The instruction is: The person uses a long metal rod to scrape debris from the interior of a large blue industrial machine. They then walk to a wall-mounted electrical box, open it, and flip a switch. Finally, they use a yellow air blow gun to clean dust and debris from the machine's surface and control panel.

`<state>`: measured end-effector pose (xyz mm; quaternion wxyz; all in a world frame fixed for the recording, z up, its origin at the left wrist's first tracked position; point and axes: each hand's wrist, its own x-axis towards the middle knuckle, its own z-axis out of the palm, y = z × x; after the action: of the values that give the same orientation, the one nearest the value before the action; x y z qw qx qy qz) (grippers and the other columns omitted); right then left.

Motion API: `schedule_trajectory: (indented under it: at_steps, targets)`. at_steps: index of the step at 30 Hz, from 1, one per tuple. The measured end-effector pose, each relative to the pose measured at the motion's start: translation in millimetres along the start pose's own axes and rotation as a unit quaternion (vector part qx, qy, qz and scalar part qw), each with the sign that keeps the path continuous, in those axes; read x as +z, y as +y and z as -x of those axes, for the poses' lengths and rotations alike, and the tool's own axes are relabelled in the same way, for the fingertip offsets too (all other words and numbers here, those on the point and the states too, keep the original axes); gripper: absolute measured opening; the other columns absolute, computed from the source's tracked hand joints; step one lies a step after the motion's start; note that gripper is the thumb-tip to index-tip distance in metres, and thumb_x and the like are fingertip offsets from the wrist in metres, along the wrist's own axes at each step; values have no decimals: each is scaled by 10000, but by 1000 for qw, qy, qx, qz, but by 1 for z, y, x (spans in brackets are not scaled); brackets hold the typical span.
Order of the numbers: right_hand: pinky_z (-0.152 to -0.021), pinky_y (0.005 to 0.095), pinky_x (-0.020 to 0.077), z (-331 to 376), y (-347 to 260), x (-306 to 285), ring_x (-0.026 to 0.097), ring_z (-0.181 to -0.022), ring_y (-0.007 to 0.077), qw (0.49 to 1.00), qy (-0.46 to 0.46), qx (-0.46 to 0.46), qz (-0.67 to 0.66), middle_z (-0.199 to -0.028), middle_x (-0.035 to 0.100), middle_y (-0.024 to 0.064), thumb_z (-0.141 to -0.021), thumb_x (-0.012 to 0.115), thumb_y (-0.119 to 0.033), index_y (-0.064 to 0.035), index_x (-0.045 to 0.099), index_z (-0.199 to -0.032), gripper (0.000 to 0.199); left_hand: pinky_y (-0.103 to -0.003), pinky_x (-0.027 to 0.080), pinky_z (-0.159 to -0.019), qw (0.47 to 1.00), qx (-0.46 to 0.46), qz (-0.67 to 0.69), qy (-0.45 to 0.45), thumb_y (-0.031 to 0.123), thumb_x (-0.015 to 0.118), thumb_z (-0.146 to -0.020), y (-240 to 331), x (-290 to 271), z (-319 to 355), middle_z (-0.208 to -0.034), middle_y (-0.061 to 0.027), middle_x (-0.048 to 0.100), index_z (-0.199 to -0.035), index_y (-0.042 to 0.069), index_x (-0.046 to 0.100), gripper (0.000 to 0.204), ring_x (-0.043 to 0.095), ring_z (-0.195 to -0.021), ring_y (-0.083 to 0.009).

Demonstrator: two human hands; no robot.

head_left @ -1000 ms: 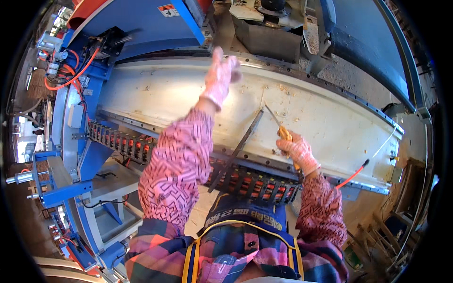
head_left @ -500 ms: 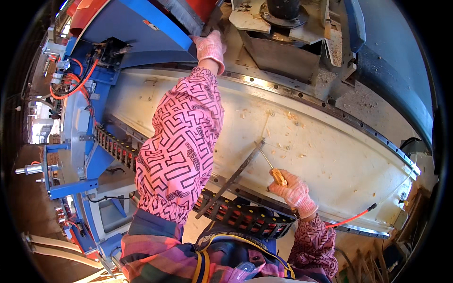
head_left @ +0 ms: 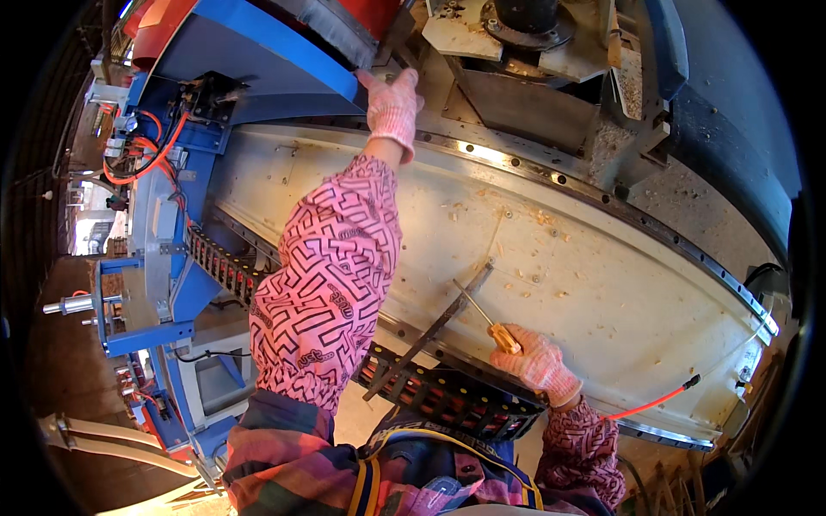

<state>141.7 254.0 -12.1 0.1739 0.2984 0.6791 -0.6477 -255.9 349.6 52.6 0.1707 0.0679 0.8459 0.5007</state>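
My right hand (head_left: 535, 365), in a pinkish knitted glove, is closed around the amber handle of a screwdriver (head_left: 505, 338). The thin shaft points up and left, its tip over a dark flat metal bar (head_left: 434, 329) that lies slanting across the edge of the pale machine bed (head_left: 456, 224). Stretched far forward, my left hand (head_left: 393, 107) wears the same kind of glove. Its thumb and fingers are apart beside the lower right corner of a blue metal guard (head_left: 275, 60), below a grey brush strip (head_left: 331, 30). I see nothing held in it.
Steel guide rails (head_left: 594, 196) with bolt holes run along the bed. Wood chips (head_left: 542, 219) are scattered on it. A black cable chain (head_left: 447, 400) passes near my body. Orange air hoses (head_left: 176, 138) hang at left; a red hose (head_left: 645, 404) lies at right.
My left hand has drawn slightly back from the guard's corner, and its fingers have spread. The screwdriver has turned a little, its tip now lower and further left. The whole view has shifted slightly.
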Motion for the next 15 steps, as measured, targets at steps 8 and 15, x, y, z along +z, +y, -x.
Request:
schedule_trajectory:
  at_steps: [8, 15]
  targets:
    - [-895, 448, 495, 1, 2, -2, 631, -1064, 403, 1000, -7, -15, 13, -1108, 677, 202, -823, 717, -468, -153, 594, -1304, 588, -474, 592, -682, 963, -5, 269, -7, 79, 685, -854, 6, 8, -29, -1154, -198, 618, -1587, 233, -11, 1022, 676, -826, -366]
    - [-884, 412, 496, -2, -3, 3, 637, -1023, 357, 999, -23, -16, 15, -1077, 677, 184, -821, 726, -437, -148, 600, -1299, 572, -451, 555, -814, 976, 26, 212, -29, 143, 717, -834, -16, 25, -3, -1314, -222, 549, -1590, 207, -35, 1068, 631, -976, -330]
